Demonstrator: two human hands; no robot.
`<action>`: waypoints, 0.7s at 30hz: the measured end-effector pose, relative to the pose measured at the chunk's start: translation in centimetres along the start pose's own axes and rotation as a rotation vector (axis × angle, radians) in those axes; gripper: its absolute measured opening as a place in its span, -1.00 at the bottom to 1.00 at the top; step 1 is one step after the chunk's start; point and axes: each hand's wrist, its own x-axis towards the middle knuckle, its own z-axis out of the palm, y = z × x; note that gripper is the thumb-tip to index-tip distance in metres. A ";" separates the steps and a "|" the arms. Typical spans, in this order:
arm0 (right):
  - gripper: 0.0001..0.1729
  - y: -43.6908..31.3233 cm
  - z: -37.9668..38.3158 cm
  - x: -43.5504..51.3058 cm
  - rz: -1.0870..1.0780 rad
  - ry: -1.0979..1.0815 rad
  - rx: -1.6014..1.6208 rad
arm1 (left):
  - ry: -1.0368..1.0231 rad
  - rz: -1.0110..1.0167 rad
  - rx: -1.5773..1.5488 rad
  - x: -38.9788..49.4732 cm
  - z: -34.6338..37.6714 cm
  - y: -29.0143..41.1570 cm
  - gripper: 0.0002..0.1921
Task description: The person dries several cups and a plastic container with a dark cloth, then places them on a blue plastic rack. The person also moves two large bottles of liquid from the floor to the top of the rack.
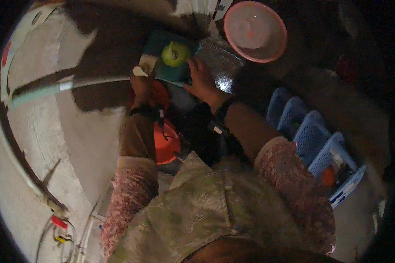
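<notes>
In the dim middle of the view, a round green fruit or vegetable (177,58) with a stalk-like piece on top sits on a dark green board (166,74). My right hand (204,80) is at the right side of the board, fingers apart, fingertips close against the green item. Whether they press on it is hard to tell. To the left, my left hand (141,88) has its fingers around a small cream-coloured object (139,71) with a rounded end. Just beyond it a beige block-like piece (148,60) lies at the board's left edge.
Beyond my right hand are a shiny metallic surface (225,82) and a pink-rimmed round basin (278,54). Orange-red plastic containers (168,146) stand below my forearms. Blue perforated plastic baskets (311,131) line the right side. A pale bar (36,95) extends leftward; a looped cable (74,235) hangs lower left.
</notes>
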 end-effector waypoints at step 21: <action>-0.34 4.7 -1.2 4.4 -0.048 0.073 0.111 | -0.319 -0.310 -0.414 -18.9 -16.0 5.4 -0.33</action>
